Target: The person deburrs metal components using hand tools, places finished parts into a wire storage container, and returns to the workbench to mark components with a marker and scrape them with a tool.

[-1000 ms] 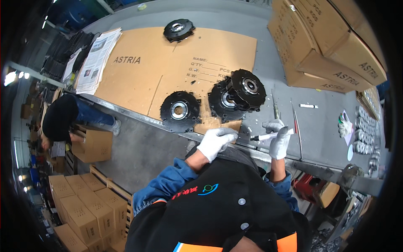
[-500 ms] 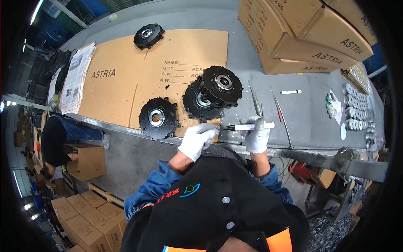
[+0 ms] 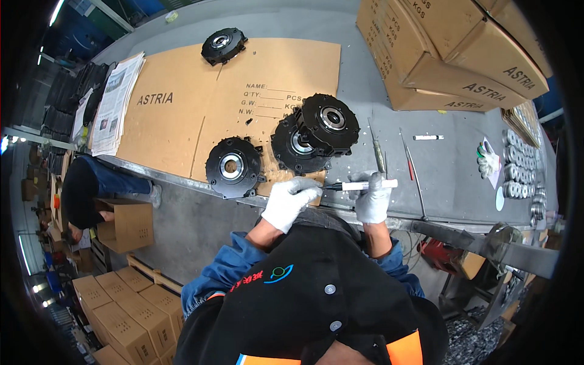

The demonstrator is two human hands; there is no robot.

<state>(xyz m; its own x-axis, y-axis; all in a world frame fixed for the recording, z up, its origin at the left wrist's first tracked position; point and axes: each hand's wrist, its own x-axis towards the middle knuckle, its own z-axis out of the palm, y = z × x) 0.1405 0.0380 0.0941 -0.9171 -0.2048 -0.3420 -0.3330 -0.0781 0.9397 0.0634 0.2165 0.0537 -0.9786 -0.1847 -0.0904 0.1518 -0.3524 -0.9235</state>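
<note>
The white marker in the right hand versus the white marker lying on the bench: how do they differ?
The held marker is gripped by the right hand, while the loose marker lies on the grey bench with no hand on it. The held marker is close to the bench's front edge; the loose marker is farther back and to the right. Both have white barrels set roughly left to right.

A long grey table [image 3: 450, 176] stands over a grey floor [image 3: 179, 228]; a wooden pallet [image 3: 153, 275] lies beyond its near edge, and white lamps [image 3: 5, 145] shine past its left edge.
</note>
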